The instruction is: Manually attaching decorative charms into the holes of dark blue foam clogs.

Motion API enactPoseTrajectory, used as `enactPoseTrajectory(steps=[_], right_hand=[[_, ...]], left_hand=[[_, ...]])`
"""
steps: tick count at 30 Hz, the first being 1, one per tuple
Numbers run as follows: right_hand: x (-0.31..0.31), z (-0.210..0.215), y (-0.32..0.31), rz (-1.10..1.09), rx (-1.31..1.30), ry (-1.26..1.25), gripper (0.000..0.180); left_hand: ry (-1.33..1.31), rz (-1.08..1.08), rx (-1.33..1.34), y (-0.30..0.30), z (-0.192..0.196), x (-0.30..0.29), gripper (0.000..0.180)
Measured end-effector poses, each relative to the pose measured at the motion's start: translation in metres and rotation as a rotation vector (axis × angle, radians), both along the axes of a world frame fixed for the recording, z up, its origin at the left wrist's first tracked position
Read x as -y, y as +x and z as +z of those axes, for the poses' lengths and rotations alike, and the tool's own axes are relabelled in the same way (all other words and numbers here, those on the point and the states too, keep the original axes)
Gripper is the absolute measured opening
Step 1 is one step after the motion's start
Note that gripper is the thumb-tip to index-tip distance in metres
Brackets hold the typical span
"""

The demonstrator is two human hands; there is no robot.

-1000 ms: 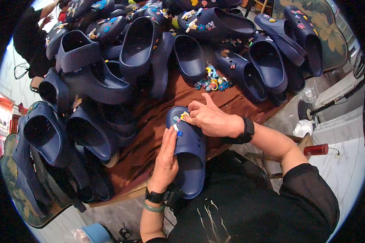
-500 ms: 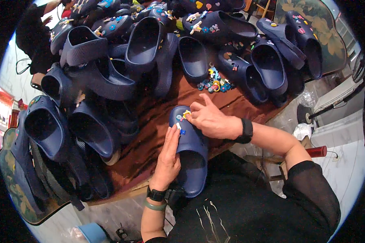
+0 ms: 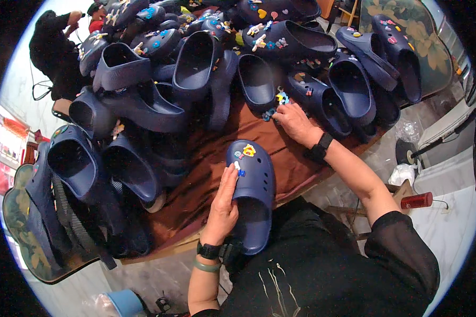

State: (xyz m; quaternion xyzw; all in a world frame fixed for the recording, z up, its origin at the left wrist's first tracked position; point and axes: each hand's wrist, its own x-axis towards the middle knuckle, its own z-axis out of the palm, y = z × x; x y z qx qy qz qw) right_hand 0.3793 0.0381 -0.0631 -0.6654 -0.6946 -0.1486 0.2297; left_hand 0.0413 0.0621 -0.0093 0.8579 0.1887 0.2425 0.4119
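A navy blue clog [image 3: 254, 174] with small holes in its top lies toe away from me at the table's front edge. Yellow, white and blue charms [image 3: 249, 151] sit on the left part of its toe. My left hand [image 3: 225, 208] holds the clog along its left side, fingers stretched toward the toe. Beyond the clog, my right hand [image 3: 297, 124] reaches into a small pile of colourful shoe charms [image 3: 283, 98], mostly covering it. Its fingers are bent down and together; what they pinch, if anything, is hidden.
Many navy clogs, some with charms, crowd the brown-covered table [image 3: 211, 158] at the left, such as one clog [image 3: 71, 164], and at the back and right. A blue bucket [image 3: 124, 304] stands on the floor at lower left. Another person in black [image 3: 53, 53] is at far left.
My right hand has left the clog's toe and moved away to the charm pile. The yellow charm on the toe is now uncovered. My left hand stays on the clog.
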Motion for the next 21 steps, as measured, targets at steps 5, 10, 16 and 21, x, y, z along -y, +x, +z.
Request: enactPoseTrajectory(steps=[5, 10, 16, 21], right_hand=[[-0.004, 0.001, -0.005, -0.054, 0.26, -0.068, 0.008], [0.006, 0.002, -0.009, -0.037, 0.302, -0.114, 0.009], [0.039, 0.048, -0.086, 0.234, -0.369, 0.055, 0.023], [0.052, 0.044, -0.113, 0.152, -0.404, 0.142, 0.018]], left_hand=[[0.019, 0.004, 0.005, -0.003, -0.001, 0.003, 0.083], [0.001, -0.001, -0.002, -0.001, 0.001, 0.003, 0.082], [0.003, 0.015, -0.001, 0.002, 0.002, -0.006, 0.081], [0.061, 0.015, -0.037, 0.003, 0.007, 0.0, 0.075]])
